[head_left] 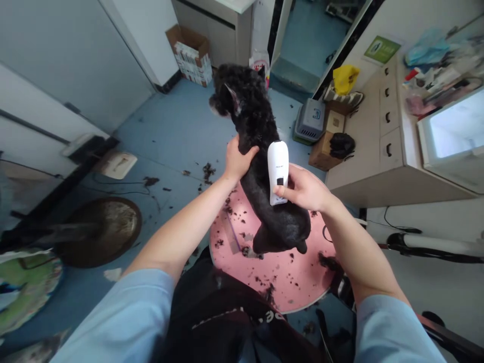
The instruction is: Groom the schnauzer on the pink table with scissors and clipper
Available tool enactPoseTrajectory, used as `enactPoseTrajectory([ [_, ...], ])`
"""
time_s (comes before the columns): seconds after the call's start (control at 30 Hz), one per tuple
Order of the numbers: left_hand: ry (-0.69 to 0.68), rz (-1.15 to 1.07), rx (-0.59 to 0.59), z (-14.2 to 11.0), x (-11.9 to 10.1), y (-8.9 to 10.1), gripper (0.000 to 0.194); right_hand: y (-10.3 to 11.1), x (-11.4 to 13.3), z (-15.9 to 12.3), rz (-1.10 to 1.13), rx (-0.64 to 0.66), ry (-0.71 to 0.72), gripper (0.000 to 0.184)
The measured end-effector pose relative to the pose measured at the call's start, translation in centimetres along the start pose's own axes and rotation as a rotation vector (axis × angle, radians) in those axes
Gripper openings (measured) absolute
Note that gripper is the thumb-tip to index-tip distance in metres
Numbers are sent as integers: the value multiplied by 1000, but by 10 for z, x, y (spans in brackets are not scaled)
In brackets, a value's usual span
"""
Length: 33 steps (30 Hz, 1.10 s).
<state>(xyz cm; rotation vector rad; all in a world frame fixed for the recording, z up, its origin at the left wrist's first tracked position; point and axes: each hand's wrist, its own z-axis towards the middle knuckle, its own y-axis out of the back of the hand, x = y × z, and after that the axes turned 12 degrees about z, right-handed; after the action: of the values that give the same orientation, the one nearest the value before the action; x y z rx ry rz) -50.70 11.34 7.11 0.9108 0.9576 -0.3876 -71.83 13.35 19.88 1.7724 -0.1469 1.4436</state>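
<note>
The dog is the middle spot here. Nearest, just below the dog, is a dark apron point(234, 322) with some pale letters on it. The dog point(264, 176) is black and stands on a round pink table point(242, 272). Bits of black fur point(269, 293) lie on the pink top around the dog's back end.

The right hand point(304, 189) is wrapped around a white clipper point(278, 164), with the thumb near its small black switch. The clipper is over the dog's back. I cannot tell if its tip touches the fur. The left hand point(239, 160) grips the dog by the shoulder, with its thumb across the top. The dog's head points away and a bit to the left.

Left of the dog, more fur lies on the blue floor point(170, 131). Farther left is a round brown base point(109, 227) with a pole. Right of the dog is a cabinet point(363, 166) with drawers and messy things on top. Past the dog, to the right, is a gray pet box point(312, 118). Past its head, to the left, is an open cardboard box point(192, 55).
</note>
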Motion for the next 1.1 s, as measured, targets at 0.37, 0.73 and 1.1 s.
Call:
enactPoseTrajectory([
  [0.37, 102, 1, -19, -46, 6, 14, 49, 32, -34, -37, 629, 37, 3, 49],
  [0.73, 172, 99, -70, -54, 9, 10, 55, 17, -42, 22, 529, -17, 102, 50],
  [1.1, 135, 72, -106, -54, 9, 11, 45, 21, -43, 14, 347, 137, 114, 47],
])
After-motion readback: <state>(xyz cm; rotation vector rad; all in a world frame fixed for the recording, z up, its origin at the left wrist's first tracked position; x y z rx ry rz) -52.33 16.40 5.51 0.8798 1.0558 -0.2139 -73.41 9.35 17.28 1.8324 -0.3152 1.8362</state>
